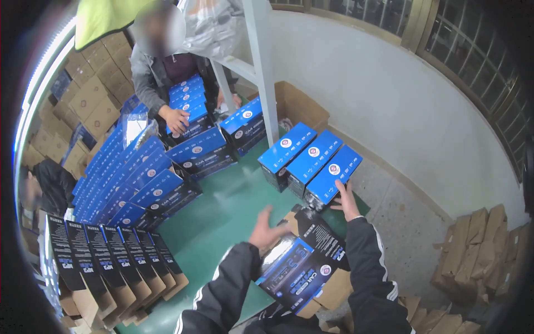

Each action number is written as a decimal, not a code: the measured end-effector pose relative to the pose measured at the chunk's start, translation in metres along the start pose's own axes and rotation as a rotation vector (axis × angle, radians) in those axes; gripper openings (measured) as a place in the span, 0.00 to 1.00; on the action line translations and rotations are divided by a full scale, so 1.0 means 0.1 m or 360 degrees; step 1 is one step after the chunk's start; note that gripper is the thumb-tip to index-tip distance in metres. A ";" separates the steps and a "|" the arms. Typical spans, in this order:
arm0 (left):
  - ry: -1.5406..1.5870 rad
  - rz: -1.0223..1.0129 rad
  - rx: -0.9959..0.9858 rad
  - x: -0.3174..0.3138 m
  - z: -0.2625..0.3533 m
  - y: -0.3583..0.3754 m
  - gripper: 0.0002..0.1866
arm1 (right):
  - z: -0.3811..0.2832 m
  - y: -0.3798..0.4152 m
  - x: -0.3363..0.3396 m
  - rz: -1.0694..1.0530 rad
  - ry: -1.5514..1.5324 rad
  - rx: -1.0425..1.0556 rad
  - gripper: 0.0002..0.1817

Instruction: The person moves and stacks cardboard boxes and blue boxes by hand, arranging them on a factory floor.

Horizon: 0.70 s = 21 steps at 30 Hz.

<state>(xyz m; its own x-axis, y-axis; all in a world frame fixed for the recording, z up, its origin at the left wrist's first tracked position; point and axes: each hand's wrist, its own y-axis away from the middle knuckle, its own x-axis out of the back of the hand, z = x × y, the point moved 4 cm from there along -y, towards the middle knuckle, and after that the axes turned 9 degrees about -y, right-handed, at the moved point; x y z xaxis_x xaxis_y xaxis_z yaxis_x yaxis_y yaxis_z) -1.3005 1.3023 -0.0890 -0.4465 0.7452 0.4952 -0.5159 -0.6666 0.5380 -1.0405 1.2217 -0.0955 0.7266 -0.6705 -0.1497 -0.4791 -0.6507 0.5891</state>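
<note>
My left hand [268, 229] is open, fingers spread, just above the upper left edge of an open blue and black box [303, 273] that lies close to my body with its brown flaps unfolded. My right hand [346, 201] touches the near end of the rightmost closed blue box [335, 173], its fingers apart. Two more closed blue boxes [314, 155] stand beside that one in a row, each with a round white sticker. The green table [222, 209] lies beneath them.
Rows of blue boxes [130, 183] cover the left side; open black boxes [92, 261] stand nearer. Across the table, a co-worker [153, 83] touches blue boxes. A white post [264, 67] rises behind. Another person [50, 183] is at far left. Brown cartons [473, 250] stand right.
</note>
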 end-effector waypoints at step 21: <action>0.1057 0.0898 -0.0403 0.60 0.38 -0.94 0.38 | 0.51 -0.60 -0.16 0.0221 0.0414 0.0311 0.50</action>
<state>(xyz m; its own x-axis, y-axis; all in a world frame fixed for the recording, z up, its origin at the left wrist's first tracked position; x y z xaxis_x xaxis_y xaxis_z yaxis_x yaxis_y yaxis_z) -1.2510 1.4092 -0.0834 -0.9708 0.2168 0.1023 -0.2030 -0.9705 0.1300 -1.0489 1.2534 -0.1691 0.7369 -0.6606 0.1431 -0.6490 -0.6323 0.4230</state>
